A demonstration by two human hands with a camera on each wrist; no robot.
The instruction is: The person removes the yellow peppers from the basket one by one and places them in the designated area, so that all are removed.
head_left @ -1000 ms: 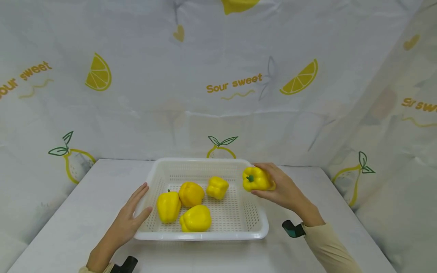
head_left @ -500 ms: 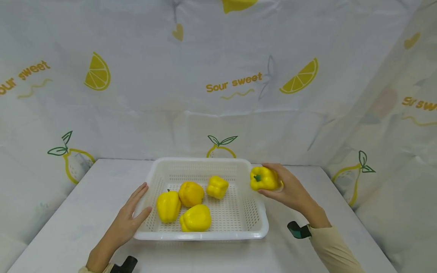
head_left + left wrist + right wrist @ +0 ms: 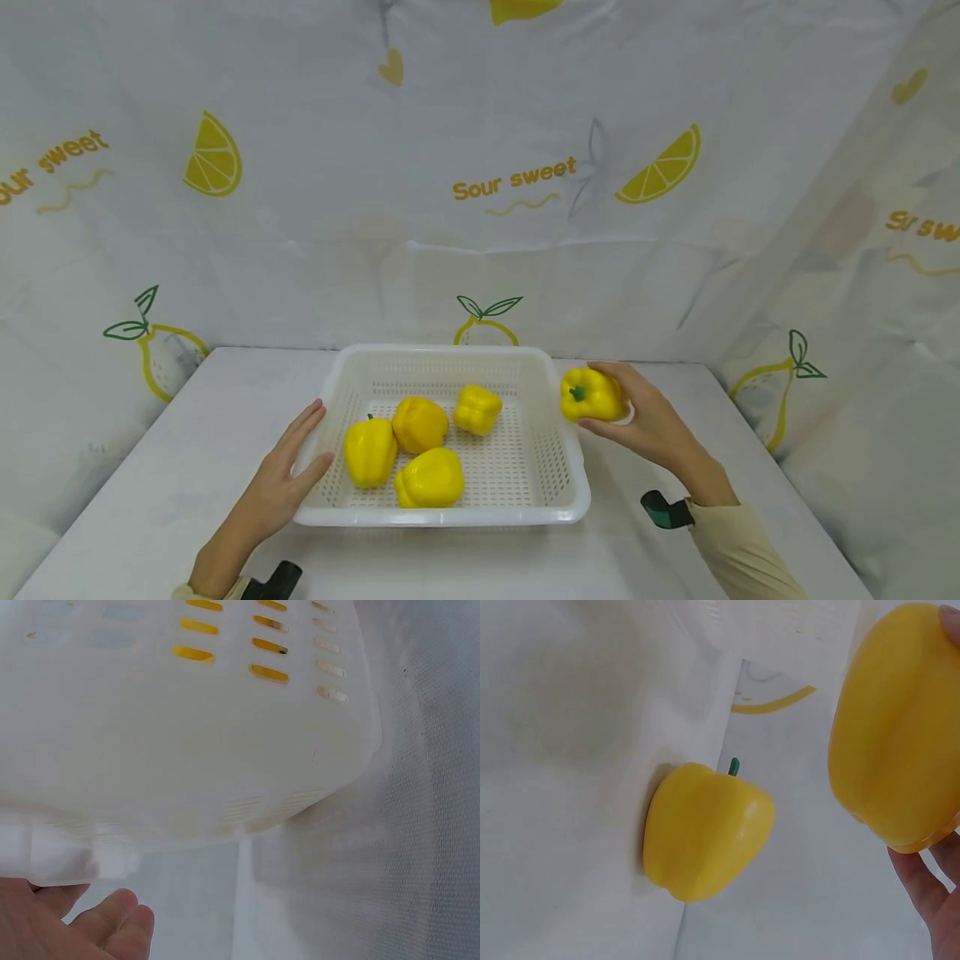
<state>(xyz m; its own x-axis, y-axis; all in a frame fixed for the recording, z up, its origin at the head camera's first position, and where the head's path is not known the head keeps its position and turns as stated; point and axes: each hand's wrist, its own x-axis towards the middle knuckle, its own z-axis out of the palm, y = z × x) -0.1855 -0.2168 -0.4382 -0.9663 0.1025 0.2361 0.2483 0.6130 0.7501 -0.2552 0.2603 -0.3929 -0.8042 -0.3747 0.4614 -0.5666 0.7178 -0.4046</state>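
My right hand (image 3: 660,421) grips a yellow bell pepper (image 3: 591,394), its green stem facing left, just outside the basket's right rim. Seen from the right wrist, this pepper (image 3: 900,727) is above the table, and a second yellow bell pepper (image 3: 705,832) with a green stem lies on the white surface beyond it; from the head, the hand and held pepper mostly hide that one. At the left rim of the white plastic basket (image 3: 442,518), my left hand (image 3: 273,483) rests with fingers extended. Its fingertips (image 3: 112,915) show by the rim in the left wrist view.
Several yellow bell peppers lie in the basket, including one pepper (image 3: 477,410) at the back and another pepper (image 3: 431,478) at the front. The white table (image 3: 150,492) ends at a printed cloth backdrop (image 3: 330,275), with another cloth side (image 3: 870,400) at the right.
My right hand has carried the gripped pepper to the right, from the basket's right rim to just outside it. The left hand and the basket stay in place.
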